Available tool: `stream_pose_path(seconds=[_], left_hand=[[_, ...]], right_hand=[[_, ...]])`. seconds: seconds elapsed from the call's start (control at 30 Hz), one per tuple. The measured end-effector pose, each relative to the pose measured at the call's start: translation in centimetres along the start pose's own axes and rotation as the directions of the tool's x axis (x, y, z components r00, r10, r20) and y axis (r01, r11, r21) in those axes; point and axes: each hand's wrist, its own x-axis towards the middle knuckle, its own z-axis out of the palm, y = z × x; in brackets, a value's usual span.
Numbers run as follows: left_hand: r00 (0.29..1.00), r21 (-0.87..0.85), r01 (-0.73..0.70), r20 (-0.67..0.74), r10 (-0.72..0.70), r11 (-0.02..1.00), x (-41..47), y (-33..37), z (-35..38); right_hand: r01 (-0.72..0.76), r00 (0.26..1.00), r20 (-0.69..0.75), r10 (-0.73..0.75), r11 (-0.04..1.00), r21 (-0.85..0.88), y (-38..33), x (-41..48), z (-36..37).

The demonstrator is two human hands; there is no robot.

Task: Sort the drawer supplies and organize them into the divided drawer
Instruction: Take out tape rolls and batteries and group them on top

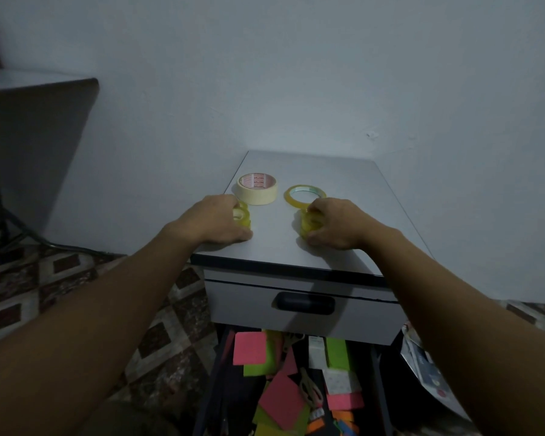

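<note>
Drawer status: the open black lower drawer [213, 404] sits nearest you, below the cabinet front. It's full of loose pink sticky-note pads [250, 347], green pads [336, 354] and what looks like a pair of scissors [310, 388]. I can't make out the dividers under the pile.

Above it is the closed grey drawer with the black handle [305, 303], then the grey cabinet top [274, 243].

Your left hand [216, 220] is near the front-left edge of the top, fingers curled round a small yellow clear-tape roll [242, 217]. Your right hand [337, 223] is near the front edge right of centre, pinching a second small yellow clear-tape roll [309, 223], thumb low and fingers over the top. I can't tell if that's one roll or two stacked. Both rolls seem to be still on the top.

Just behind your left hand is the cream masking-tape roll [257, 188], lying flat. Just behind your right is the thin yellow tape ring [305, 194], also flat.

Key relation: the drawer is down and back toward you from both hands, about equally far. So lift, clear the front edge, then drop.
</note>
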Motion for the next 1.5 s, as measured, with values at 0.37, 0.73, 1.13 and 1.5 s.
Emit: stream_pose_path(seconds=[0.37,0.73,1.13,1.5], left_hand=[[0.96,-0.027,-0.049,-0.279,0.04,0.998,-3.9,2.6,-2.3],[0.991,-0.399,-0.041,-0.13,-0.013,0.916,-12.6,5.8,5.7],[0.894,-0.158,0.083,0.448,-0.003,0.984,-15.3,3.9,19.3],[0.711,0.115,0.253,0.651,-0.265,0.961,-19.4,3.4,27.0]], right_hand=[[0.069,0.942,-0.335,-0.03,0.992,0.105,-0.4,-3.6,-0.8],[0.088,0.884,-0.436,0.171,0.854,0.513,-0.8,-14.4,6.0],[-0.245,0.968,0.08,0.237,0.827,0.506,2.6,-18.2,16.0],[-0.328,0.789,0.588,0.177,0.931,0.16,2.9,-20.6,25.2]])
